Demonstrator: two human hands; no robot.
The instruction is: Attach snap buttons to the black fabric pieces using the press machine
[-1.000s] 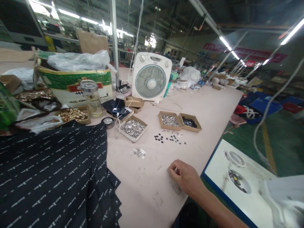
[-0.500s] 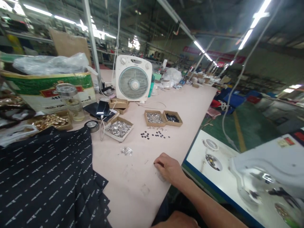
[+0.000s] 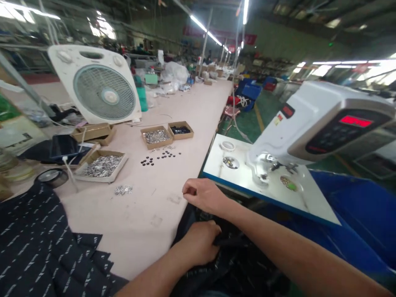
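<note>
Dark printed cloth [image 3: 235, 268], gathered in the left hand's [image 3: 201, 243] grip beside the bench [image 3: 139, 243], is probably light, limp and best held by a fold; the curled right hand's [image 3: 206, 196] contents, if any, cannot be told.

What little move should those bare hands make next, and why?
Probably lift the dark, white-marked cloth in the bare left hand toward the white machine with a lit red display: that hand grips the cloth, and the machine stands close by.
</note>
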